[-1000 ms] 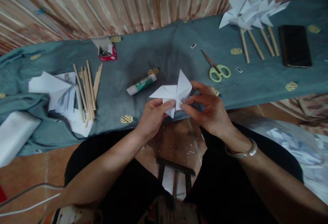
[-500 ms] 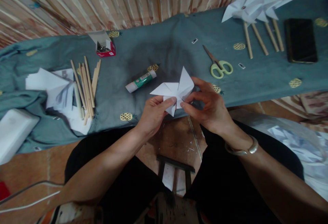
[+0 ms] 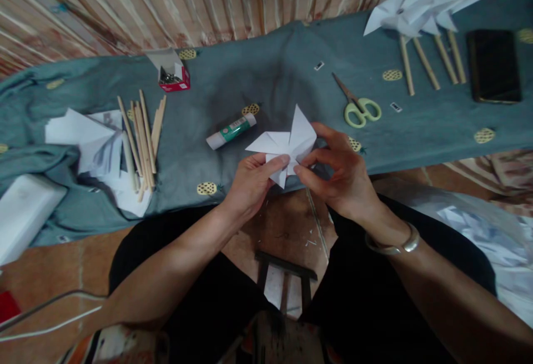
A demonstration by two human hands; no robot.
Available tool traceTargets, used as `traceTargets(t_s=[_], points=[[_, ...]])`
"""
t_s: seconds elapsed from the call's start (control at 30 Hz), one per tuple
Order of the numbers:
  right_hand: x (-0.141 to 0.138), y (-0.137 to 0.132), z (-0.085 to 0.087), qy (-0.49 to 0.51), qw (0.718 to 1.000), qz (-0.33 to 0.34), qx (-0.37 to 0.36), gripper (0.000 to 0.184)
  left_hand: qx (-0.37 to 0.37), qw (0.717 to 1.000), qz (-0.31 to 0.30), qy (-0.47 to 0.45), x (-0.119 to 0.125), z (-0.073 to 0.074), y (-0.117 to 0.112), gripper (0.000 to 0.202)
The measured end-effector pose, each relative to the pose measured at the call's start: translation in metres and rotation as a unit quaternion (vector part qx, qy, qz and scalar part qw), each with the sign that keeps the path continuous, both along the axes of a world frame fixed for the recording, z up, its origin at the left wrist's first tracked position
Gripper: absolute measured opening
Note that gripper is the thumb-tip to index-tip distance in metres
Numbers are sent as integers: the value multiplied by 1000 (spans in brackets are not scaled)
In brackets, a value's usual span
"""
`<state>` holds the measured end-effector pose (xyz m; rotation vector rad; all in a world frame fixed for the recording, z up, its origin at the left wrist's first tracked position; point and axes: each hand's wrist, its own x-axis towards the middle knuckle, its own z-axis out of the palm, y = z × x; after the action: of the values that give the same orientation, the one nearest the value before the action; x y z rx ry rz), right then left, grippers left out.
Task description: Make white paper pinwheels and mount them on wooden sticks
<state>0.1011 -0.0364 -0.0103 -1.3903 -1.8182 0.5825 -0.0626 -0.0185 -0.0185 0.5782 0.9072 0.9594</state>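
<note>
A white folded paper pinwheel (image 3: 287, 141) is held just above the near edge of a table covered in grey-blue cloth (image 3: 266, 80). My left hand (image 3: 250, 186) pinches its lower left part between thumb and fingers. My right hand (image 3: 337, 178), with a metal bangle on the wrist, pinches the pinwheel's middle and right side. A glue stick (image 3: 231, 130) lies on the cloth just left of the pinwheel. Green-handled scissors (image 3: 358, 109) lie to the right of it.
A bundle of wooden sticks (image 3: 144, 139) and loose white paper (image 3: 89, 147) lie at the left. A small red box of pins (image 3: 172, 75) stands behind them. Finished pinwheels on sticks (image 3: 420, 11) and a black phone (image 3: 494, 64) are at the far right. A stool (image 3: 285, 275) stands between my knees.
The view has shifted slightly. Both hands keep their pinch on the pinwheel, which has risen a little and barely turned.
</note>
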Motion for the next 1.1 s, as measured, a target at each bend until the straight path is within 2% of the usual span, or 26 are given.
traceTargets(t_s=[0.27, 0.53, 0.77, 1.1], points=[[0, 0, 0, -13, 1000, -3, 6, 14, -2, 1000, -1, 13, 1, -1, 1, 15], [0, -2, 6, -8, 1000, 5, 3, 8, 4, 1000, 0, 13, 1, 5, 4, 13], [0, -2, -3, 47, 999, -1, -15, 5, 3, 1000, -10, 19, 3, 8, 6, 12], [1, -3, -5, 30, 999, 14, -14, 5, 5, 1000, -13, 6, 6, 8, 4, 14]])
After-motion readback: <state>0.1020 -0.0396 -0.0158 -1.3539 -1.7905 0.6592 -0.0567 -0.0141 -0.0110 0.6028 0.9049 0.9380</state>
